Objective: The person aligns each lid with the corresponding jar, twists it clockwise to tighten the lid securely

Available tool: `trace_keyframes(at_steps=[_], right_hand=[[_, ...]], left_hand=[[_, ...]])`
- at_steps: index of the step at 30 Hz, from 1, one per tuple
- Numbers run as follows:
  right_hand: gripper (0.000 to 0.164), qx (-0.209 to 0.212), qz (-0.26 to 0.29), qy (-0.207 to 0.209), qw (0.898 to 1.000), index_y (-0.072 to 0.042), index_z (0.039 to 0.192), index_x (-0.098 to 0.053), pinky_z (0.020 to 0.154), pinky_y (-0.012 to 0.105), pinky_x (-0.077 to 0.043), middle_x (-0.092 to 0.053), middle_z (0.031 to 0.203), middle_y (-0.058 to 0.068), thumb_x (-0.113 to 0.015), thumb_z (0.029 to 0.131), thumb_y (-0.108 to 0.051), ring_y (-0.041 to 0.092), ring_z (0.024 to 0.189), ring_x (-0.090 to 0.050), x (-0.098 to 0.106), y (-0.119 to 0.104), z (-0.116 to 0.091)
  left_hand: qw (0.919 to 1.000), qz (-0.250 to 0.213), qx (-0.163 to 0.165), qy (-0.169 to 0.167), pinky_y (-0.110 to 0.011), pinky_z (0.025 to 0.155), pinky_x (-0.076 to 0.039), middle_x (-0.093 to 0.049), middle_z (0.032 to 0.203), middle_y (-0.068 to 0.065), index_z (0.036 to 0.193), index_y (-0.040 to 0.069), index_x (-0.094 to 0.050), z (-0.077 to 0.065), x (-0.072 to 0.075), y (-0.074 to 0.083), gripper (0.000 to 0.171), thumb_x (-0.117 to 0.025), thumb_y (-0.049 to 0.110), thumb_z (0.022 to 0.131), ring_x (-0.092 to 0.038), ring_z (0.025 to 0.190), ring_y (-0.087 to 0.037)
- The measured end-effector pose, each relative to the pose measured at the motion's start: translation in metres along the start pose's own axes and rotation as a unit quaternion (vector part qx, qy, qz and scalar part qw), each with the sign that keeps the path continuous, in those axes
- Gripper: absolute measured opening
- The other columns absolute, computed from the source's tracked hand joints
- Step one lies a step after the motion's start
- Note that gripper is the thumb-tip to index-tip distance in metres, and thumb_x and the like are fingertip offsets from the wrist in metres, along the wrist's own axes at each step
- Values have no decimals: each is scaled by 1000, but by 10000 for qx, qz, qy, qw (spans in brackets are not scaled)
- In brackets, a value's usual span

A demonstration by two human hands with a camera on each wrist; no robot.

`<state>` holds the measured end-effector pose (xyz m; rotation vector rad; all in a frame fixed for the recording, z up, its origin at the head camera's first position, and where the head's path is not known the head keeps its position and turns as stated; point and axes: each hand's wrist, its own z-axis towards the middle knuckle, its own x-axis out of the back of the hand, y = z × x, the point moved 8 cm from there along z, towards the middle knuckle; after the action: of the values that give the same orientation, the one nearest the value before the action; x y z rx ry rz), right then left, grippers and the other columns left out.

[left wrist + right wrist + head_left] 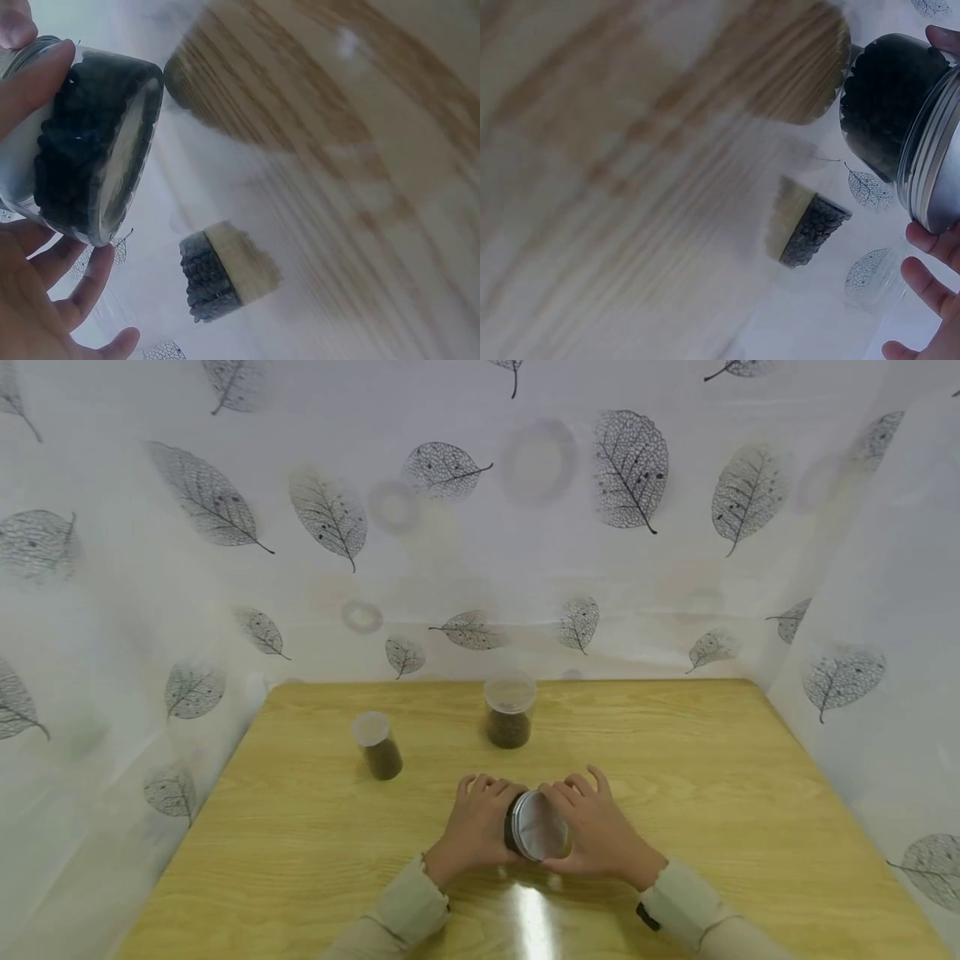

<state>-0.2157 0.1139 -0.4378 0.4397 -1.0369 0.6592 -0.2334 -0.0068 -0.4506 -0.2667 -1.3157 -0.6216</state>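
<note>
Over the front of the table, a clear jar [97, 142] filled partly with dark seed-like pieces is tilted on its side between the two hands. My left hand [480, 827] grips the jar's body, thumb on one side and fingers on the other. At its mouth sits a silver screw lid [935, 161], which faces right in the head view [543, 828]. My right hand [600, 837] holds this lid by its edge, thumb and fingers on opposite sides. In the right wrist view the lid's far part runs out of frame.
A wide clear jar [509, 727] with a pale lid and dark contents stands at the table's back. A narrower jar [383, 755] of dark contents stands farther left. Leaf-patterned curtains [465, 560] enclose the wood-grain table [300, 843] at the back and sides.
</note>
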Motion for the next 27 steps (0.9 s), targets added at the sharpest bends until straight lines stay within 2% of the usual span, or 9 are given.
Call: trace_keyframes(at_steps=[12,21,27], right_hand=[[95,-241,25,157,9996,-10,122,-56,92,59,-37,-62,101,1,-74,51,-71,20,96,-51,0,0,-3],[96,-313,87,198,9993,-11,122,-56,93,59,-37,-62,99,1,-74,50,-72,21,96,-52,-2,1,-2],[97,-365,118,176,9991,-11,123,-55,93,57,-37,-61,100,1,-74,50,-72,22,98,-51,-4,-1,-2]], left_hand=[[9999,163,43,30,-46,97,-38,-62,112,8,122,25,-55,1,1,2,90,-81,67,47,-52,102,-15],[9999,112,87,67,-47,97,-38,-62,113,7,122,24,-55,1,2,1,90,-83,63,46,-52,102,-16],[9996,75,-34,261,-47,94,-39,-63,113,6,121,22,-55,-2,-1,-2,91,-84,62,44,-53,99,-16]])
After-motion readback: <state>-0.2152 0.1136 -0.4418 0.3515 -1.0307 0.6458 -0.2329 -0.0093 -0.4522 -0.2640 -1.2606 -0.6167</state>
